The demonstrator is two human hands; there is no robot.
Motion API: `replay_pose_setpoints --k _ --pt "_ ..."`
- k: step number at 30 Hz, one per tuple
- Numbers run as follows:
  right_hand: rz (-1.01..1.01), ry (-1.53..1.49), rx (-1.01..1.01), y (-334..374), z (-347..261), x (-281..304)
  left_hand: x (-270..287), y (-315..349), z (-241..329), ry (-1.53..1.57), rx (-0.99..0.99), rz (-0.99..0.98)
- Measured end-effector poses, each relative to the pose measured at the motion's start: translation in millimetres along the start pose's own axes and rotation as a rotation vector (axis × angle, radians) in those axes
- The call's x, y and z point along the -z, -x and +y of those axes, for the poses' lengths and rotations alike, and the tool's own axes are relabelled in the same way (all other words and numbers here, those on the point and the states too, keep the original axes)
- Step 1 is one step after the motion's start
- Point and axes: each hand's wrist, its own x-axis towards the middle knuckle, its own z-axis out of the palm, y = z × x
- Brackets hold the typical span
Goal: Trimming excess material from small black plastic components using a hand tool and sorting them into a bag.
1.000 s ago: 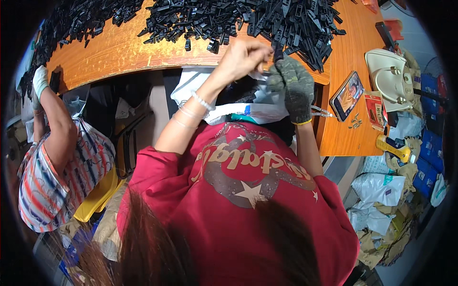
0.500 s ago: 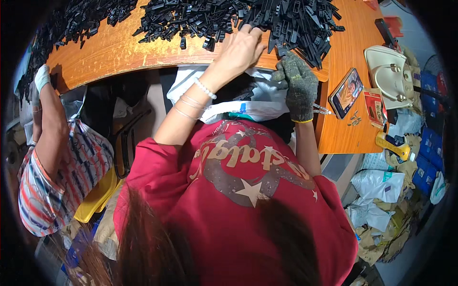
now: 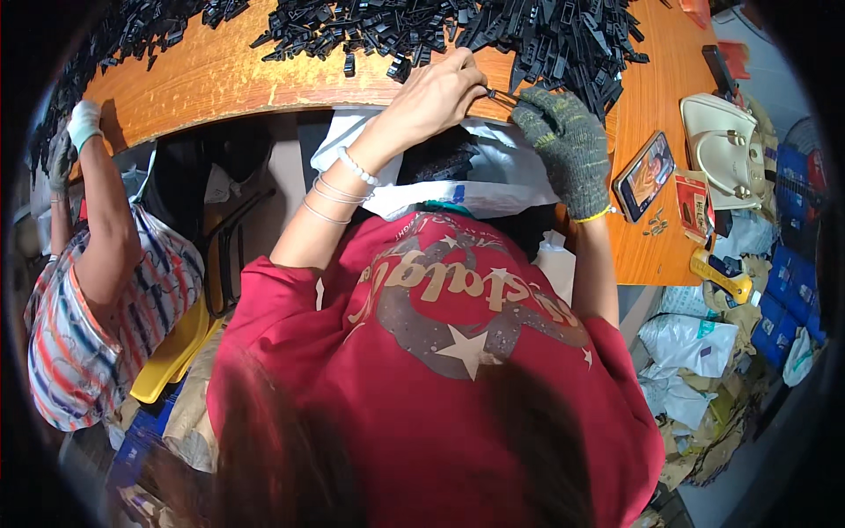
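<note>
My left hand [image 3: 438, 95], bare and with bracelets at the wrist, pinches one end of a small black plastic part [image 3: 502, 94] at the table edge. My right hand [image 3: 568, 145], in a grey knitted glove, has its fingers curled at the part's other end. Just beyond lie a heap of long, pointed black plastic parts [image 3: 568, 44] and a heap of smaller black clip-like parts [image 3: 352, 26]. Below my hands an open white plastic bag [image 3: 506, 189] hangs at the table edge with black pieces inside. The held part's ends are hidden by fingers.
On the wooden table [image 3: 220, 88], at right, lie a phone [image 3: 644, 176], a red packet [image 3: 695, 204] and a cream handbag [image 3: 717, 145]. A yellow-handled tool [image 3: 722, 275] is beside crumpled bags and paper. At left, a co-worker's gloved hand [image 3: 84, 123] is at another black heap.
My left hand has drawn back from the heap and now pinches a black part. My right hand has shifted right and turned towards it. The view has shifted slightly.
</note>
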Motion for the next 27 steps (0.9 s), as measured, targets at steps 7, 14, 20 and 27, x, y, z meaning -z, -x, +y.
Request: replay_pose_setpoints --k 7,14,20,27 --pt "-0.174 -0.033 -0.284 -23.8 -5.9 17.2 -2.4 0.1 0.7 -0.012 -0.001 0.019" --pt "-0.405 0.091 -0.352 -58.3 -11.7 23.8 -9.7 -3.4 2.2 -0.055 -0.030 0.023" --pt "-0.054 0.110 0.168 -56.7 5.0 -9.5 -4.8 0.8 1.0 0.007 -0.046 0.069" --pt "-0.496 0.078 -0.292 -50.0 3.8 4.4 -7.6 -2.1 1.7 0.204 0.026 0.088"
